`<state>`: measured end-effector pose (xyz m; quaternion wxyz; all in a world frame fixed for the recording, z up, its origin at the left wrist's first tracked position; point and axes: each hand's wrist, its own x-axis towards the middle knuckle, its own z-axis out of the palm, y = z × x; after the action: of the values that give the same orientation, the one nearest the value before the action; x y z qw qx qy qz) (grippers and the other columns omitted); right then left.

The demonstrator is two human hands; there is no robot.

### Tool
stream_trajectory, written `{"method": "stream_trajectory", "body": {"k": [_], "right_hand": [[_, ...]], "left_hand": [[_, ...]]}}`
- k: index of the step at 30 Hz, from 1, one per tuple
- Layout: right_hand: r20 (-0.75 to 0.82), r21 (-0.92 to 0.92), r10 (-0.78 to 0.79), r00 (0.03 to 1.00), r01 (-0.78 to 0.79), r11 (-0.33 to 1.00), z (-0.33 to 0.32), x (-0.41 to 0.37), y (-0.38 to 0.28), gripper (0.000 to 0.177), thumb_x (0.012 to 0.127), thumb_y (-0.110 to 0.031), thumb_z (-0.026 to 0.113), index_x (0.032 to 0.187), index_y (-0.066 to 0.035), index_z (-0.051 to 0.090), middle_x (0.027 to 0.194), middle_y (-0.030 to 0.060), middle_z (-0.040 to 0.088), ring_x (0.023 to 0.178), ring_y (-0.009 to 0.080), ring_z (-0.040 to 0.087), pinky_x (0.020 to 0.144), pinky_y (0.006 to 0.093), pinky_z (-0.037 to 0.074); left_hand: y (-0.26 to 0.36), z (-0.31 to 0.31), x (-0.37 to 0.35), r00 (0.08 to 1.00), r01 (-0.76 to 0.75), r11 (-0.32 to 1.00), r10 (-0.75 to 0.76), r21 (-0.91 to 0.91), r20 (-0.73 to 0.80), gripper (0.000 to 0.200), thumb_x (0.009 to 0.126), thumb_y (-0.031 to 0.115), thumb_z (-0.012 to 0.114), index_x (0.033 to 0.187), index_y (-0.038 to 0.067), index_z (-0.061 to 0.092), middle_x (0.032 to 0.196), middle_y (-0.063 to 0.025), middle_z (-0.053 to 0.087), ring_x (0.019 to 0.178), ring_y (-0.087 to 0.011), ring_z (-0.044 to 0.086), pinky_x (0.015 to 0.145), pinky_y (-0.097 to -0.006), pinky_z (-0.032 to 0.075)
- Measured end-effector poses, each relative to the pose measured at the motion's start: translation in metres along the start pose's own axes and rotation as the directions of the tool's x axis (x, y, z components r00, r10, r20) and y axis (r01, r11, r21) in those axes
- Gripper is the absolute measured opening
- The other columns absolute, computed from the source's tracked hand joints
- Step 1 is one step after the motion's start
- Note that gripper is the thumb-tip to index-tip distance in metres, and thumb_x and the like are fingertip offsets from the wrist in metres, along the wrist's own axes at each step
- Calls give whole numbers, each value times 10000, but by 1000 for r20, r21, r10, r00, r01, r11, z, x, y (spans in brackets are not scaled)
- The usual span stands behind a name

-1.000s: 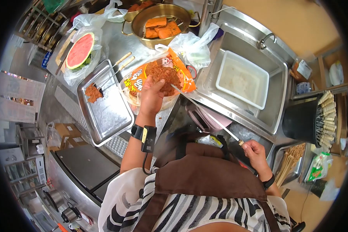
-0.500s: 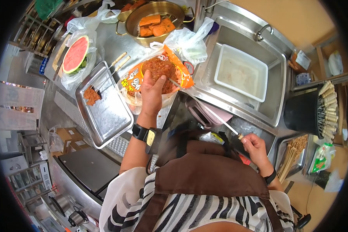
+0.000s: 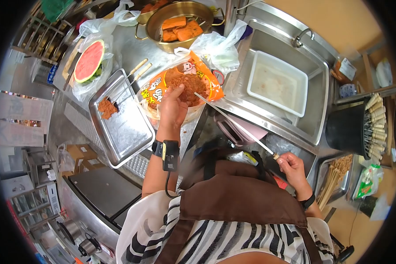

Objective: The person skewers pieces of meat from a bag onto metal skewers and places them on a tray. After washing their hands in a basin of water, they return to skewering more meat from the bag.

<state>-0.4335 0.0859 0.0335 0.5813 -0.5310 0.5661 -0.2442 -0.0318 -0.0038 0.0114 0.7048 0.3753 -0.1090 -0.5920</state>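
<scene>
My left hand is at the printed orange plastic bag, fingers curled into the red, spice-coated marinated meat. Its fingertips are partly hidden, and the meat's exact cut cannot be made out. In my right hand is the wooden-handled end of a long metal skewer, gripped between thumb and fingers. The skewer slants up to the left, its tip beside the meat near my left hand. To the left lies a steel tray with a small heap of red meat on skewers whose wooden handles rest over the rim.
A brass pot with orange chunks stands behind the bag. Half a watermelon lies at the left. On the right, a white tub sits in the sink, beside a black bucket of handled skewers and a tray of thin sticks.
My left hand has lowered the meat toward the bag, uncovering more of the bag's print. The skewer's tip stays beside it. My right hand keeps its grip, nearly still.
</scene>
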Motion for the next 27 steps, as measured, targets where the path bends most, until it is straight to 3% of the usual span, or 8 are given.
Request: {"method": "stream_trajectory", "body": {"k": [7,9,15,25,27], "right_hand": [[44,9,2,999,-2,1000,-6,7,11,84,876,-119,608,829,-50,619,684,-40,562,608,39,487,560,200,414],[68,27,-33,997,32,999,-9,9,18,101,908,-131,573,874,-36,581,631,-1,545,515,39,422,467,196,334],[89,109,-35,995,25,994,-14,14,33,90,915,-115,555,906,-28,578,634,16,549,505,42,413,450,196,319],[84,111,1,996,-11,994,1,16,26,106,923,-129,549,876,-34,561,634,3,532,505,42,399,454,192,308],[105,109,62,993,-73,991,0,16,21,108,896,-143,584,870,-40,604,677,-15,573,617,52,515,591,209,434]], "left_hand": [[2,3,-2,993,81,997,-79,10,-88,290,884,37,477,1167,-23,483,1137,-148,588,1068,-285,565,951,-490,438],[2,3,-1,994,94,996,-94,5,-49,350,870,13,485,1211,-13,411,1129,-154,566,1013,-298,590,850,-497,497],[0,1,0,992,129,992,-129,16,-1,339,876,5,450,1211,-20,404,1125,-165,564,1018,-301,589,849,-483,505],[-2,13,-13,1000,17,1000,-17,6,-9,338,872,-36,441,1205,-7,395,1136,-156,553,1017,-271,594,827,-461,533],[-4,13,-14,999,-23,995,20,93,32,348,868,-37,446,1210,4,395,1145,-152,550,1021,-269,594,835,-449,535]]}}
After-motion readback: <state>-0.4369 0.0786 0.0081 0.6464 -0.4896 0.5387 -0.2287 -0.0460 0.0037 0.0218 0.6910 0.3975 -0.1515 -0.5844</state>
